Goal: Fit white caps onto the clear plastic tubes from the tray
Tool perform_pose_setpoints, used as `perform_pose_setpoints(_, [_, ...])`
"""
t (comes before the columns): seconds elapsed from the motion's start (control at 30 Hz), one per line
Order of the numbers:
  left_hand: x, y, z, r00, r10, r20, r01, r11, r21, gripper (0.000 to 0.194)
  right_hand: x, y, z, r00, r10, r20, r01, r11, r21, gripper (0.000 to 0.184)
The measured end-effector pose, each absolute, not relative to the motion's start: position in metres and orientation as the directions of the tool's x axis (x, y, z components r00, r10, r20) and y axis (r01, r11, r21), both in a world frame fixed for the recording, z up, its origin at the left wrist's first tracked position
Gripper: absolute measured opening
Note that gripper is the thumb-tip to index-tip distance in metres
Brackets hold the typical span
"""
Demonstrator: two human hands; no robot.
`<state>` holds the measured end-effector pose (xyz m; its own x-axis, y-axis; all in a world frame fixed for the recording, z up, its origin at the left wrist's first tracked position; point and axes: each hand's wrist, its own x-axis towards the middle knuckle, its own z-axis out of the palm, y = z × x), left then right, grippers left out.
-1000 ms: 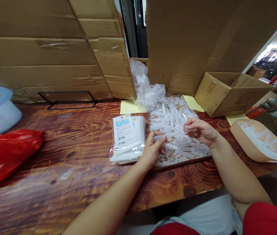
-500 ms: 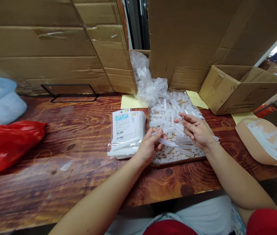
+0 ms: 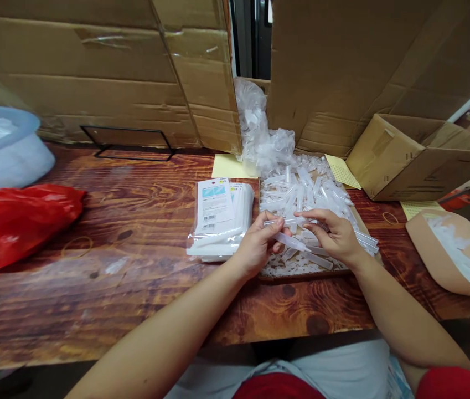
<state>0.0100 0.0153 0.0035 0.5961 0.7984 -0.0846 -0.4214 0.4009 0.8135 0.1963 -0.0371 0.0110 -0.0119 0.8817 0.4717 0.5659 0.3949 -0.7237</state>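
My left hand (image 3: 259, 241) is closed around a slim clear plastic tube (image 3: 287, 221), which points to the right. A second, frosted tube with a tapered tip (image 3: 290, 241) sticks out below it from the same fingers. My right hand (image 3: 334, 233) pinches a small clear piece at the right end of the slim tube; the fingers partly hide it. Both hands are above a shallow cardboard tray (image 3: 268, 278) heaped with loose clear and frosted plastic pieces (image 3: 290, 191). Left of the tray lies a stack of labelled clear packets (image 3: 220, 219).
A red plastic bag (image 3: 22, 224) and a pale tub (image 3: 6, 155) stand on the left. Behind are a black wire stand (image 3: 129, 158) and crumpled clear plastic (image 3: 268, 144). To the right are an open cardboard box (image 3: 388, 160) and a tan container (image 3: 434, 249) of frosted pieces.
My right hand has come down and left, bringing the small clear piece to the slim tube's end. My left hand keeps both tubes. The camera view has shifted slightly.
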Motion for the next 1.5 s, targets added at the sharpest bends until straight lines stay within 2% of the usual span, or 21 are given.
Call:
perform_pose_setpoints(0.1, [0.009,0.017,0.002,0.591,0.804,-0.063,-0.414,0.370,0.832,0.051,0.198,-0.038,0.013,-0.033,0.878,0.477,0.655,0.379,-0.653,0.018])
perform_pose_setpoints(0.27, [0.009,0.018,0.002,0.607,0.793,-0.058,-0.404,0.370,0.837,0.051,0.199,-0.037,0.012,0.009,0.959,0.284,0.572,0.228,-0.788,0.041])
perform_pose_setpoints(0.33, [0.010,0.017,0.002,0.631,0.773,-0.070,-0.402,0.403,0.822,0.051,0.199,-0.038,0.012,0.007,0.951,0.310,0.581,0.248,-0.775,0.040])
perform_pose_setpoints(0.43, [0.010,0.016,0.003,0.644,0.760,-0.085,-0.400,0.429,0.810,0.050,0.201,-0.040,0.014,-0.038,0.890,0.454,0.709,0.344,-0.615,0.037])
perform_pose_setpoints(0.53, [0.010,0.015,0.003,0.652,0.753,-0.082,-0.397,0.432,0.810,0.048,0.202,-0.041,0.014,-0.085,0.868,0.489,0.775,0.366,-0.514,0.019])
perform_pose_setpoints(0.7, [0.012,0.013,0.003,0.673,0.736,-0.074,-0.398,0.444,0.803,0.048,0.202,-0.042,0.012,-0.103,0.900,0.423,0.745,0.352,-0.567,0.032])
perform_pose_setpoints(1.23, [0.017,0.004,-0.003,0.691,0.718,-0.079,-0.427,0.494,0.757,0.048,0.194,-0.047,0.015,-0.072,0.881,0.467,0.712,0.373,-0.594,0.019])
perform_pose_setpoints(1.3, [0.016,0.005,-0.003,0.685,0.726,-0.063,-0.417,0.461,0.784,0.050,0.191,-0.045,0.015,-0.017,0.919,0.395,0.646,0.312,-0.696,0.026])
perform_pose_setpoints(1.4, [0.014,0.005,-0.002,0.676,0.737,-0.009,-0.372,0.353,0.859,0.050,0.188,-0.042,0.014,0.034,0.990,0.133,0.350,0.113,-0.930,0.047])
perform_pose_setpoints(1.5, [0.012,0.007,-0.002,0.687,0.726,0.035,-0.307,0.246,0.919,0.048,0.187,-0.039,0.013,-0.023,0.993,-0.113,0.062,-0.112,-0.992,0.055])
